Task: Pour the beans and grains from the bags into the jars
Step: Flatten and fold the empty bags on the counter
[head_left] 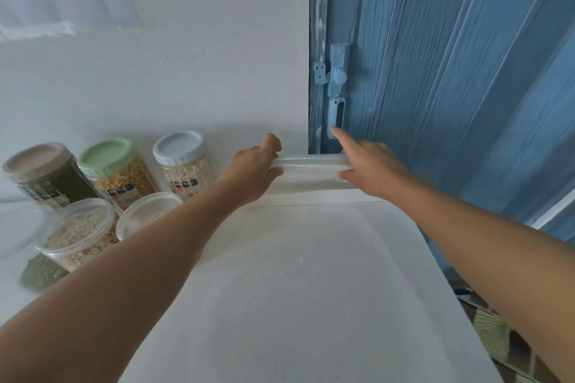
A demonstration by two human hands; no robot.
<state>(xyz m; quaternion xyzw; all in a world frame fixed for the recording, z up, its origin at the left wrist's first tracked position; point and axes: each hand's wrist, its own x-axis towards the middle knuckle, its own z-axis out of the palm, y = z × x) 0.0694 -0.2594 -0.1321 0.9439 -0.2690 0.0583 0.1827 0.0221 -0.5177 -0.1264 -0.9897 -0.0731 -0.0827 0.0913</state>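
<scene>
At the far edge of the tabletop [311,274], against the wall, the left hand [253,169] and right hand [370,169] grip opposite sides of an empty clear jar [311,169]. It looks light, rigid and slick, so holding its walls just under the rim seems safest.

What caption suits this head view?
Both hands hold a clear empty container beside filled jars.
</scene>
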